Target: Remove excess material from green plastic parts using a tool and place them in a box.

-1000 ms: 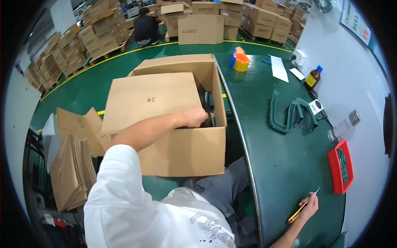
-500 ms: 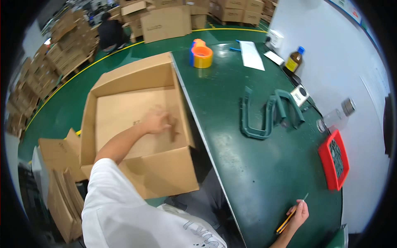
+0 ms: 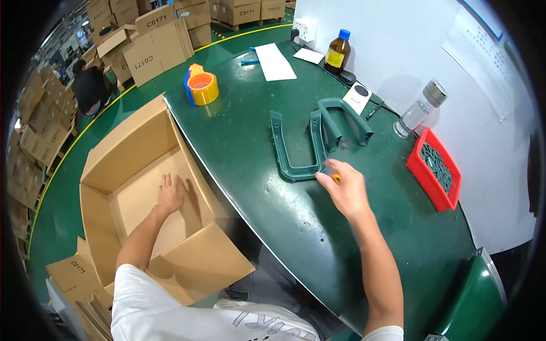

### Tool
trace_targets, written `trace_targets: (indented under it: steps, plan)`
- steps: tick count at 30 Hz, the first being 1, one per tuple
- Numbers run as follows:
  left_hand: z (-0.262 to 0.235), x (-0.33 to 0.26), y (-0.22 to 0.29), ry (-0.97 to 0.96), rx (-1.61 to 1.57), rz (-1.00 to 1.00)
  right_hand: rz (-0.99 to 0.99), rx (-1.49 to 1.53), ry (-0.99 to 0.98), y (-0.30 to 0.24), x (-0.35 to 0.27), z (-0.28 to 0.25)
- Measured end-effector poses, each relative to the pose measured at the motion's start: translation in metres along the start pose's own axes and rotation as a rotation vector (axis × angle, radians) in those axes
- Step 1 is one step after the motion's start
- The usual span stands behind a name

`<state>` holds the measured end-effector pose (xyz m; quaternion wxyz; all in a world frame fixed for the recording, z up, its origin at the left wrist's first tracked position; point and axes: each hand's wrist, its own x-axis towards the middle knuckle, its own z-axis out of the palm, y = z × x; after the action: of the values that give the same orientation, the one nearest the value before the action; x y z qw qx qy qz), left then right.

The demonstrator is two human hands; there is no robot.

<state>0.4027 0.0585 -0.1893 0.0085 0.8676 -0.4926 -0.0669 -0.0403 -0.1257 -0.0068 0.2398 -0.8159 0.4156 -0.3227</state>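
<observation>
Inside an open cardboard box [image 3: 213, 250] on the left, my left hand [image 3: 170, 196] lies with fingers outstretched on or close to its bottom; it holds nothing. Over the green table, my right hand [image 3: 347, 190] is curled around a utility knife [image 3: 336, 178], of which only a bit of yellow shows. Its fingertips reach the near corner of a dark green U-shaped plastic part [image 3: 298, 172], though whether they touch I cannot tell. Beside that part lies a second green U-shaped part [image 3: 341, 104].
An orange-yellow tape dispenser [image 3: 203, 90] stands on the table [image 3: 273, 221] near the box. Toward the wall are a brown bottle [image 3: 337, 52], a clear bottle [image 3: 420, 109] and a red bin [image 3: 435, 187] of small green pieces. Behind, a person [image 3: 91, 88] crouches by stacked cartons.
My right hand has moved from the near right of the table up to the green parts with the knife. My left hand stays in the box, its fingers now straighter. The view has swung right.
</observation>
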Motion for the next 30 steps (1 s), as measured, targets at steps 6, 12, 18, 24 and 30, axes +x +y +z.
trace_targets:
  steps: [6, 12, 18, 24, 30]
  plan:
    - [-0.113, -0.005, 0.071, 0.637, -0.714, 0.132, -0.135, -0.256, -0.042, 0.012, -0.001, 0.022]
    - [-0.172, -0.083, 0.220, -0.192, -1.639, 0.353, -0.390, -0.100, 0.146, -0.013, -0.059, -0.013]
    - [-0.165, -0.111, 0.364, -0.518, -2.195, 0.322, -0.182, -0.140, 0.316, -0.012, -0.128, -0.064]
    - [-0.162, -0.161, 0.461, -0.597, -2.322, 0.361, 0.165, -0.081, 0.677, 0.008, -0.171, -0.116]
    - [-0.165, -0.212, 0.505, -0.469, -2.243, 0.460, 0.516, 0.272, 0.764, 0.026, -0.191, -0.125]
